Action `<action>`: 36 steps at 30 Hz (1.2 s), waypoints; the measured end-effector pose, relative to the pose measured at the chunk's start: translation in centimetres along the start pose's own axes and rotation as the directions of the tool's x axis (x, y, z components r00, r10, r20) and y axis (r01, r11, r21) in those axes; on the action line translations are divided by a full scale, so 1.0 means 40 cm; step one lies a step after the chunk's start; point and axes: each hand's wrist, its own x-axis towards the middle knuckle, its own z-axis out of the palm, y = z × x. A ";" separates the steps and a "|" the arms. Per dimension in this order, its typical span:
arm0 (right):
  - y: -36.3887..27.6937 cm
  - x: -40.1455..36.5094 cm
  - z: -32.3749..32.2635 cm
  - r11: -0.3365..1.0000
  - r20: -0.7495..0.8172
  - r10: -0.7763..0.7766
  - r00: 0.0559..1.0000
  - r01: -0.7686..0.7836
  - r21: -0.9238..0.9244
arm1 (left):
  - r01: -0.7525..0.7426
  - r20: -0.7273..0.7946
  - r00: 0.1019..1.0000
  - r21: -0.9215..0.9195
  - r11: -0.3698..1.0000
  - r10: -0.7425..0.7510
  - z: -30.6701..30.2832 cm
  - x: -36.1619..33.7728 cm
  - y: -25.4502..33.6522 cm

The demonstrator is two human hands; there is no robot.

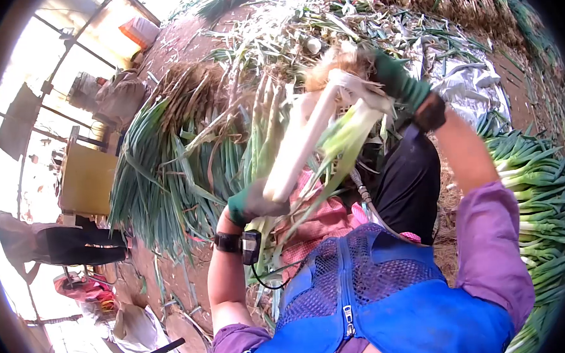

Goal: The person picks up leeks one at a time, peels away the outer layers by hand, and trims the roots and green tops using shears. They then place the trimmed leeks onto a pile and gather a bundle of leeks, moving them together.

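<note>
My left hand (258,202), in a grey and green glove, is closed round a thick white green onion (306,133) in front of my chest. Its shaggy brown roots (337,66) point up and away from me. Up at that root end is my right hand (398,77), in a dark green glove and blurred by motion. The hand appears closed on loosened outer leaves (355,130), which fold over and hang beside the white stalk; its fingertips are hidden. Below my left hand, thin leaf strips trail towards my lap.
Unpeeled green onions (164,141) lie heaped at left, with peelings (274,38) beyond them. Cleaned green onions (540,209) are stacked at right, near a white plastic sheet (474,90). Another person (60,242) stands at far left, near a yellow board (88,178).
</note>
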 end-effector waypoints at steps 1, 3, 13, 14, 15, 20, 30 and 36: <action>0.043 -0.005 -0.038 0.974 -0.076 0.090 0.993 -0.104 -0.202 | 0.026 -0.030 0.999 0.007 1.000 -0.026 0.000 0.002 -0.030; 0.170 -0.015 -0.167 0.939 -0.314 0.216 0.925 -0.285 -0.194 | 0.057 -0.081 0.995 0.027 0.998 -0.055 0.019 -0.012 -0.023; 0.106 -0.136 -0.240 0.864 -0.305 0.164 0.938 -0.286 -0.415 | 0.108 -0.323 0.943 0.073 0.991 -0.080 0.028 0.031 -0.043; 0.072 -0.112 -0.146 0.905 -0.268 0.063 0.961 -0.168 -0.391 | 0.118 -0.357 0.931 0.088 0.989 -0.079 0.052 0.043 -0.009; 0.038 -0.087 -0.059 0.929 -0.238 -0.042 0.970 -0.049 -0.366 | 0.136 -0.404 0.912 0.120 0.984 -0.077 0.052 0.085 -0.078; -0.042 -0.026 0.292 0.913 0.025 0.059 0.998 -0.044 -0.406 | 0.359 -0.667 0.745 0.394 0.846 -0.006 0.177 0.128 -0.012; -0.095 -0.093 0.317 0.890 -0.135 0.204 0.969 -0.242 -0.386 | 0.289 -0.723 0.642 0.538 0.792 0.256 0.222 0.155 -0.108; -0.069 -0.058 0.281 0.669 -0.042 0.431 0.902 -0.350 -0.656 | 0.306 -0.691 0.679 0.573 0.760 0.248 0.231 0.159 -0.106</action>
